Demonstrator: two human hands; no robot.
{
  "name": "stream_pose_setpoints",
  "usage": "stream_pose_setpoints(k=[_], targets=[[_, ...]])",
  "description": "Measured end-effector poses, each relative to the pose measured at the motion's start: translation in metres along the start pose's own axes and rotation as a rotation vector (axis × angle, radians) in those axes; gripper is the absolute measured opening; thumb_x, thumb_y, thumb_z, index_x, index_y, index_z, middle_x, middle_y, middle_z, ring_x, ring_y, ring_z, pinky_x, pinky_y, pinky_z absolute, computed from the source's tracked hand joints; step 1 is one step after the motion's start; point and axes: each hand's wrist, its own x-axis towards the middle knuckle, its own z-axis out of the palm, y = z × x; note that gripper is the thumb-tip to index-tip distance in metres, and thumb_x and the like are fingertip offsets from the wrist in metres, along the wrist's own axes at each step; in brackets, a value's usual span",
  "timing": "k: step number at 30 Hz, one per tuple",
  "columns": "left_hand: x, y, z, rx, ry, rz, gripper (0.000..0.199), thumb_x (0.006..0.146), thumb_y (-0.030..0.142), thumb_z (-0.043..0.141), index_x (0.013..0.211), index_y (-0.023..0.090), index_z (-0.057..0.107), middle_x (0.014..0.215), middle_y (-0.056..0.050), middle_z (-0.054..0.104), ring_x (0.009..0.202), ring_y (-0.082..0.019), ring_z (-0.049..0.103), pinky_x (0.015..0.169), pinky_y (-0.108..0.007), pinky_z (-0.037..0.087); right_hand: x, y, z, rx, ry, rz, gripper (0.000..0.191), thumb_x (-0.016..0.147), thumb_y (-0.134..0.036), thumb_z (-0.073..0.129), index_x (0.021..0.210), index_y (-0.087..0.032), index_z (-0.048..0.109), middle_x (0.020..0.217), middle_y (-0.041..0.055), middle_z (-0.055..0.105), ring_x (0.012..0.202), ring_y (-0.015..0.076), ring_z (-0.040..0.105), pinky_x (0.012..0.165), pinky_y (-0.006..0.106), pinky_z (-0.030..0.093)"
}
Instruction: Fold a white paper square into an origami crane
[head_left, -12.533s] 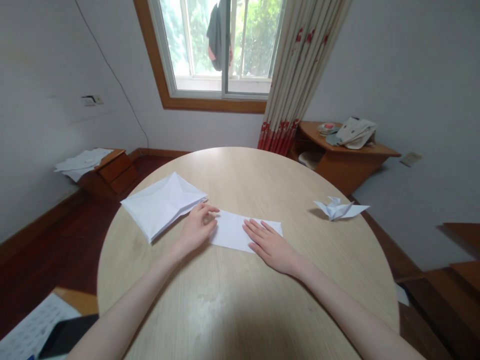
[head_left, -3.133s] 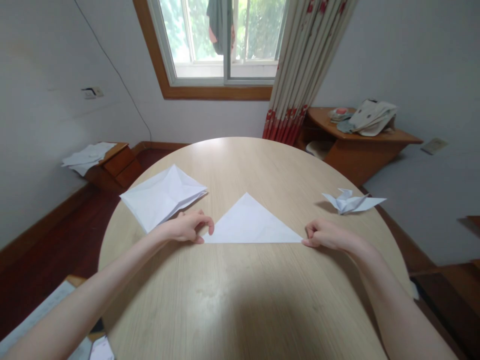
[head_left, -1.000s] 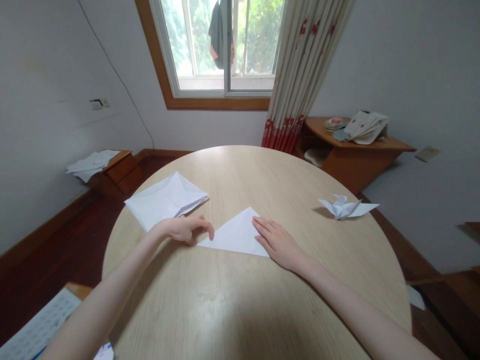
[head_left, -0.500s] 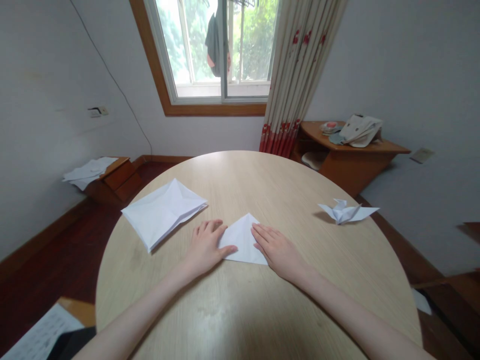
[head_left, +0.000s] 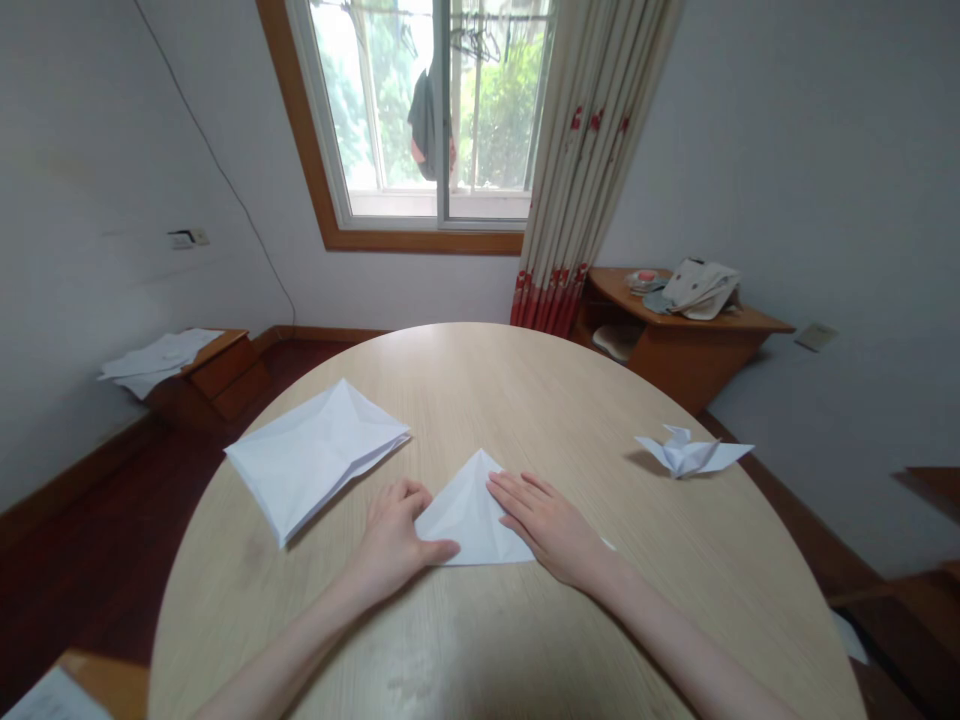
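Observation:
A folded sheet of white paper [head_left: 469,520] lies on the round table, its peak pointing away from me and its long edge towards me. My left hand [head_left: 397,535] grips its left corner, thumb on top and fingers curled at the edge. Flat across the right half rests my right hand [head_left: 544,520], fingers stretched out and side by side. That hand hides much of the paper's right side; a small white tip shows past the wrist.
A stack of folded white paper [head_left: 315,460] lies at the left of the table [head_left: 465,380]. On the right stands a white origami crane [head_left: 686,455]. Beyond the table are a small cabinet with papers [head_left: 161,355], a corner desk with a bag [head_left: 701,290] and a curtain [head_left: 577,170].
The whole view has shifted, with the table now lower in the picture. My left hand has drawn slightly outward at the paper's left corner, and more of the paper shows between my hands.

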Motion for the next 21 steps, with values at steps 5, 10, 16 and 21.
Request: stream_pose_setpoints(k=[5,10,16,21], targets=[[-0.004,0.005,-0.001,-0.086,-0.026,0.099,0.022,0.064,0.021,0.073,0.081,0.019,0.060,0.104,-0.007,0.057,0.104,-0.026,0.052,0.093,-0.038,0.042,0.002,0.000,0.000,-0.120,0.123,-0.043,0.049,0.097,-0.017,0.039,0.145,-0.018,0.034,0.142,0.0093,0.049,0.132,0.0225,0.044,0.108,0.049,0.038],[-0.016,0.009,0.003,-0.003,-0.044,0.201,0.007,0.087,0.027,0.053,0.091,0.022,0.053,0.092,-0.005,0.064,0.085,-0.022,0.061,0.075,-0.032,0.048,-0.002,-0.003,-0.006,-0.266,0.285,-0.060,0.055,0.094,-0.013,0.041,0.148,-0.016,0.028,0.142,0.0082,0.049,0.137,0.0226,0.036,0.111,0.046,0.033],[-0.025,0.006,0.017,0.403,0.082,0.529,0.021,0.097,0.017,0.034,0.102,0.022,0.054,0.089,-0.005,0.068,0.082,-0.018,0.066,0.070,-0.026,0.051,-0.011,-0.024,-0.020,-0.335,0.558,-0.201,0.042,0.090,-0.008,0.046,0.128,-0.022,0.057,0.136,0.0005,0.057,0.144,0.0171,0.018,0.119,0.040,0.014],[-0.031,0.013,0.029,0.648,0.230,0.729,0.022,0.092,0.006,0.039,0.105,0.016,0.053,0.097,-0.006,0.070,0.087,-0.019,0.068,0.065,-0.026,0.053,-0.011,-0.040,-0.028,-0.396,0.522,-0.260,0.034,0.098,-0.020,0.038,0.118,-0.024,0.065,0.135,-0.0053,0.057,0.143,0.0158,0.021,0.119,0.037,0.006]])
